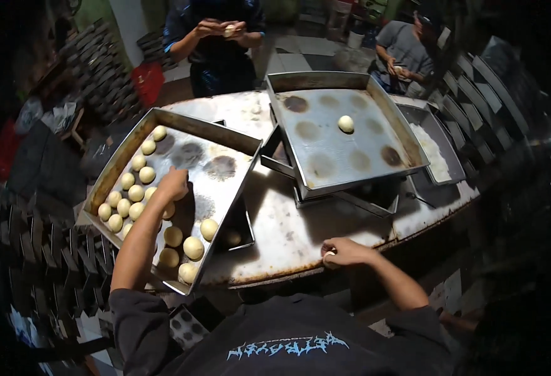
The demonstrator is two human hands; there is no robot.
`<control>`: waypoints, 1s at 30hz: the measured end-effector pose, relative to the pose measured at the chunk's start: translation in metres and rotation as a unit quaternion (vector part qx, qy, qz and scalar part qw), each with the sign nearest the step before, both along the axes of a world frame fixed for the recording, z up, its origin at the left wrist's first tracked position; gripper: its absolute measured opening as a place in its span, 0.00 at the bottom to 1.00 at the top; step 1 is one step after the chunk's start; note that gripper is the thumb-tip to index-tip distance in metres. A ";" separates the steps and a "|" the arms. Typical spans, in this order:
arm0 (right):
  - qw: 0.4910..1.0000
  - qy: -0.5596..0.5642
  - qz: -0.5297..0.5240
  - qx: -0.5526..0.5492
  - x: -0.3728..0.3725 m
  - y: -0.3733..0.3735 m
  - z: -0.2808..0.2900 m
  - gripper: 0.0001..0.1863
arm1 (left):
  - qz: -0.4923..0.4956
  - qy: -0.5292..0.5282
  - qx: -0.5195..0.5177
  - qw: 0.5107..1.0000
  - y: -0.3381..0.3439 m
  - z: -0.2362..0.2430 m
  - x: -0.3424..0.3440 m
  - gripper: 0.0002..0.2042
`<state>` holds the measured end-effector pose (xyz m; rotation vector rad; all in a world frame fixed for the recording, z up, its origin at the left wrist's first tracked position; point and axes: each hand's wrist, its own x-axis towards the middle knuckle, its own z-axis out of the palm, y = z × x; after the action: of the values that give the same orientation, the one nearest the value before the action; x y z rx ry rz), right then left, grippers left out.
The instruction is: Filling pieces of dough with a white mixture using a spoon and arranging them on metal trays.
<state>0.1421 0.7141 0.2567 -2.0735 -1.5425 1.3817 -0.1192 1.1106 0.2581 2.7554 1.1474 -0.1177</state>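
My left hand point(174, 183) reaches down into the left metal tray point(225, 135), beside several round, pale dough balls point(136, 193). Its fingers are bent downward and mostly hidden under the back of the hand, so what they hold, if anything, does not show. By the table's near edge, my right hand point(348, 252) is closed around a dough ball point(330, 259), part of which shows past the fingers. A second metal tray point(333, 150) stands raised at the right, tilted on other trays, with one dough ball point(345, 123) on its dark-spotted bottom.
A grey bin point(441, 153) with white stuff, perhaps flour, stands right of the raised tray. Across the pale table point(275, 216), one person point(222, 37) handles a dough ball; another person point(407, 53) sits at the far right. Stacked trays point(97, 72) line the sides.
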 end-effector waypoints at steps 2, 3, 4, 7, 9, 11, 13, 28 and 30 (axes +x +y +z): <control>0.980 0.080 0.025 0.182 0.004 0.013 0.079 0.13 | -0.020 -0.150 -0.162 0.975 -0.009 0.031 -0.006 0.14; 0.970 0.055 0.026 0.233 0.012 0.026 0.111 0.14 | 0.064 -0.272 -0.394 0.875 -0.034 0.056 -0.008 0.15; 0.959 0.031 0.022 0.281 0.022 0.041 0.134 0.15 | 0.061 -0.343 -0.489 0.800 -0.065 0.089 -0.009 0.17; 0.928 -0.165 0.051 0.330 0.071 0.095 0.152 0.14 | -0.007 -0.570 -0.525 0.632 -0.156 0.121 -0.017 0.30; 0.930 -0.229 0.108 0.265 0.124 0.129 0.101 0.15 | 0.027 -0.648 -0.558 0.518 -0.222 0.107 -0.010 0.32; 0.934 -0.250 0.188 0.171 0.125 0.161 0.066 0.19 | 0.035 -0.728 -0.364 0.580 -0.293 0.070 -0.003 0.38; 0.935 -0.251 0.211 0.132 0.115 0.157 0.057 0.27 | 0.079 -0.735 -0.630 0.239 -0.351 0.034 -0.002 0.33; 0.750 0.532 -0.115 0.376 0.112 -0.119 -0.023 0.27 | 0.098 -0.453 -0.824 0.326 -0.492 0.027 0.173 0.27; 0.839 0.134 -0.263 0.458 0.167 -0.145 -0.045 0.12 | 0.095 -0.429 -0.856 0.274 -0.520 0.005 0.178 0.28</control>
<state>0.3088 0.5693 0.2117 -1.4269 -1.0524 0.5102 0.0592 0.5904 0.2636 0.3354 0.2533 0.1277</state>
